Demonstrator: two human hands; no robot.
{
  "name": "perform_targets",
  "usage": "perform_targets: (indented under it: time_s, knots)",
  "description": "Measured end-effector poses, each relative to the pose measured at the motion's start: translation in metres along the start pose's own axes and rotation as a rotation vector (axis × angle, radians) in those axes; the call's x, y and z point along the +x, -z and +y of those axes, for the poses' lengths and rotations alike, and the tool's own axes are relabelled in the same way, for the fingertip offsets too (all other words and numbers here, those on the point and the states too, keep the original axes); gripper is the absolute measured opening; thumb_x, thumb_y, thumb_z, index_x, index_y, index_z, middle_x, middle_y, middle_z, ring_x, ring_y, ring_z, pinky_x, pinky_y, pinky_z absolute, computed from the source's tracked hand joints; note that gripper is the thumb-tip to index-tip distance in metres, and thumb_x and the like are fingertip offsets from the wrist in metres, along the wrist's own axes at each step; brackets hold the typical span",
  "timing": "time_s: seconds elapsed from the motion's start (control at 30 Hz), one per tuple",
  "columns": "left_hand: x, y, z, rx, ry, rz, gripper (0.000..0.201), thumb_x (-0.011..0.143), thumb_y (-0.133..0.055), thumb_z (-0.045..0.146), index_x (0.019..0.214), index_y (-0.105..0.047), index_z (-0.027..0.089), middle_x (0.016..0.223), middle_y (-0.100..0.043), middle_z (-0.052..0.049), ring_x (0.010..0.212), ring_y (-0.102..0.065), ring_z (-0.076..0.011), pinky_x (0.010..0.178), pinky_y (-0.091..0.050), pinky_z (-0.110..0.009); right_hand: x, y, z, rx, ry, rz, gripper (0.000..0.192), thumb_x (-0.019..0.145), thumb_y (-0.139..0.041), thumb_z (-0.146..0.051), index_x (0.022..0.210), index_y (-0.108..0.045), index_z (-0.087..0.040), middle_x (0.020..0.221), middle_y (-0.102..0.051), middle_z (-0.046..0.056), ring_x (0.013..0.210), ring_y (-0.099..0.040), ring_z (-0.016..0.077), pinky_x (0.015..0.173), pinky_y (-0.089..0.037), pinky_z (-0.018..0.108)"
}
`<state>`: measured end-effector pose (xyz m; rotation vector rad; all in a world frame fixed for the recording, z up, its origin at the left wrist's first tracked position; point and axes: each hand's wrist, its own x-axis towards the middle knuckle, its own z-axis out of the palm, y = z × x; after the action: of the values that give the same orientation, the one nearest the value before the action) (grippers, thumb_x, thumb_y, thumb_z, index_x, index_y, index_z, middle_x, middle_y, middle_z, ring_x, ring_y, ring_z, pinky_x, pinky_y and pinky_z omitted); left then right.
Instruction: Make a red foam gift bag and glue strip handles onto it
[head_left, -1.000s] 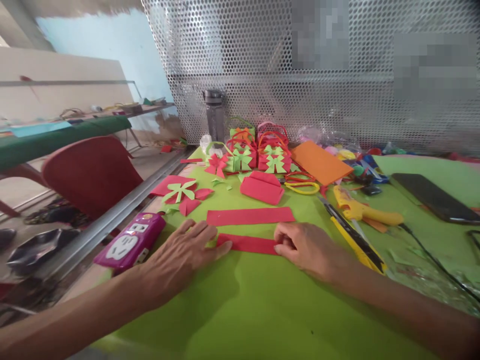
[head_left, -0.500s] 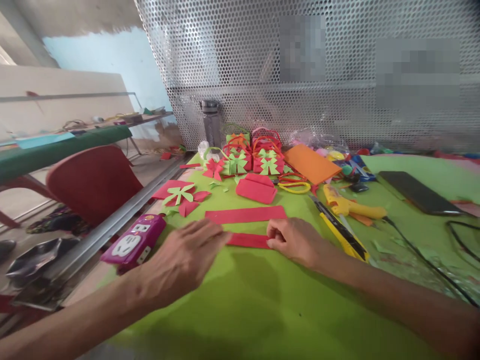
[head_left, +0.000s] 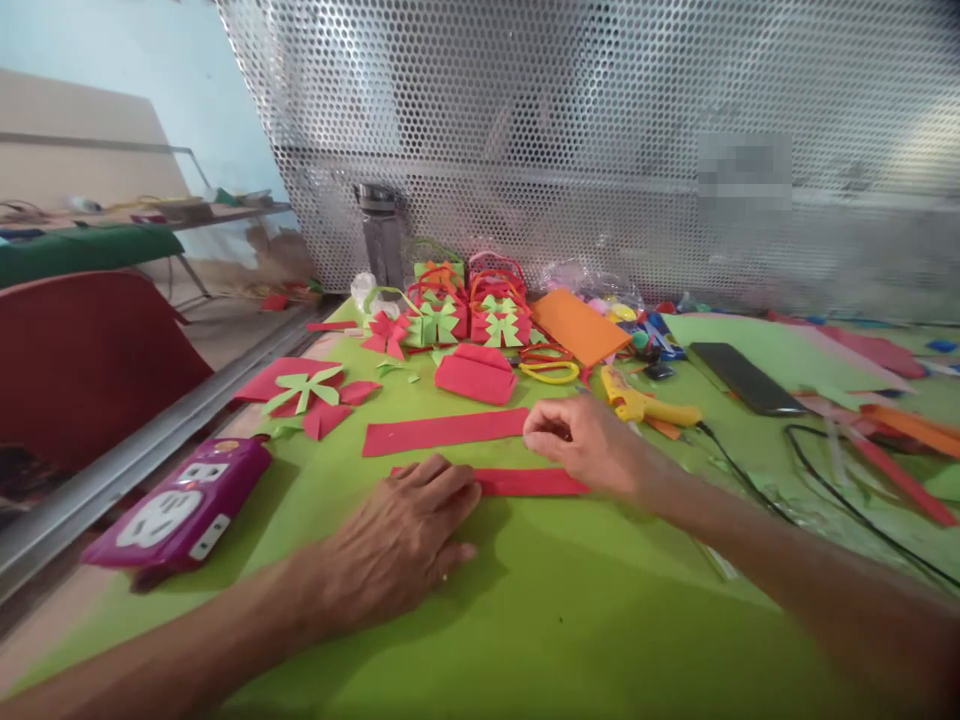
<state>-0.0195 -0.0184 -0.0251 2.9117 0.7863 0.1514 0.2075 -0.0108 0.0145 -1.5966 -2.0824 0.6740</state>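
My left hand (head_left: 409, 535) lies flat on the green sheet (head_left: 525, 620), fingers pressing the left end of a narrow red paper strip (head_left: 525, 483). My right hand (head_left: 589, 440) hovers over the right part of that strip, thumb and fingers pinched together close to the right end of a second, wider red strip (head_left: 442, 433) just beyond. Whether it grips that strip I cannot tell.
A magenta power strip (head_left: 176, 508) sits at the left edge. Behind lie red and green paper bows (head_left: 311, 388), small paper baskets (head_left: 465, 315), an orange sheet (head_left: 581, 325), a yellow glue gun (head_left: 645, 403) with its cord, a phone (head_left: 746, 378), and a perforated metal screen.
The view has swung right. My left hand came down flat onto the strip's left end. My right hand lifted off the near strip's right end and moved toward the farther strip.
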Motion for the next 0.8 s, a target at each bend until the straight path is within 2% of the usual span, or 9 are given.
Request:
perform_targets:
  time_s: [0.13,0.2,0.33,0.53,0.67,0.8]
  knots:
    - [-0.001,-0.001,0.0,-0.002,0.0,-0.018,0.045,0.09,-0.038,0.046,0.119,-0.046,0.012,0.109,-0.049,-0.012,0.092,-0.045,-0.0256,0.082,-0.043,-0.043,-0.006,-0.004,0.006,0.103,-0.055,-0.205,0.009,0.072,-0.049,-0.018,0.066,-0.056,-0.017,0.053,-0.053,-0.004,0.049,-0.047,0.0082,0.045,-0.032,0.018]
    - [-0.004,-0.001,0.001,-0.013,0.016,-0.024,0.05,0.089,-0.034,0.051,0.118,-0.046,0.013,0.109,-0.049,-0.012,0.093,-0.045,-0.0263,0.081,-0.043,-0.044,-0.006,-0.013,0.014,0.097,-0.076,-0.255,0.009,0.07,-0.049,-0.018,0.065,-0.056,-0.017,0.052,-0.054,-0.004,0.049,-0.048,0.0085,0.044,-0.031,0.018]
    - [-0.013,-0.001,0.003,-0.032,0.07,-0.039,0.053,0.087,-0.037,0.054,0.117,-0.046,0.013,0.113,-0.048,-0.013,0.097,-0.045,-0.0276,0.082,-0.044,-0.046,-0.006,-0.024,0.021,0.04,-0.093,-0.233,0.013,0.071,-0.052,-0.025,0.062,-0.057,-0.017,0.052,-0.053,-0.004,0.048,-0.045,0.0083,0.044,-0.029,0.02]
    - [-0.021,-0.001,0.006,-0.073,0.124,-0.081,0.044,0.086,-0.044,0.05,0.113,-0.047,0.016,0.109,-0.05,-0.01,0.097,-0.044,-0.0261,0.083,-0.046,-0.044,-0.008,-0.026,0.01,-0.137,-0.118,-0.208,0.021,0.072,-0.054,-0.033,0.057,-0.055,-0.018,0.049,-0.051,-0.005,0.047,-0.043,0.0076,0.045,-0.027,0.021]
    - [-0.023,-0.002,0.008,-0.064,0.177,-0.08,0.037,0.086,-0.045,0.047,0.107,-0.05,0.017,0.106,-0.05,-0.009,0.095,-0.044,-0.0251,0.077,-0.049,-0.04,0.001,-0.026,0.001,-0.201,-0.262,-0.261,0.033,0.07,-0.055,-0.047,0.054,-0.053,-0.019,0.047,-0.048,-0.004,0.047,-0.043,0.009,0.043,-0.026,0.022]
    - [-0.022,-0.001,0.011,0.001,0.162,-0.092,0.046,0.084,-0.043,0.055,0.103,-0.054,0.015,0.1,-0.05,-0.009,0.091,-0.045,-0.0245,0.076,-0.049,-0.04,0.014,-0.025,-0.016,-0.331,-0.441,-0.349,0.04,0.065,-0.055,-0.059,0.055,-0.053,-0.02,0.05,-0.048,-0.002,0.049,-0.044,0.0119,0.043,-0.027,0.024]
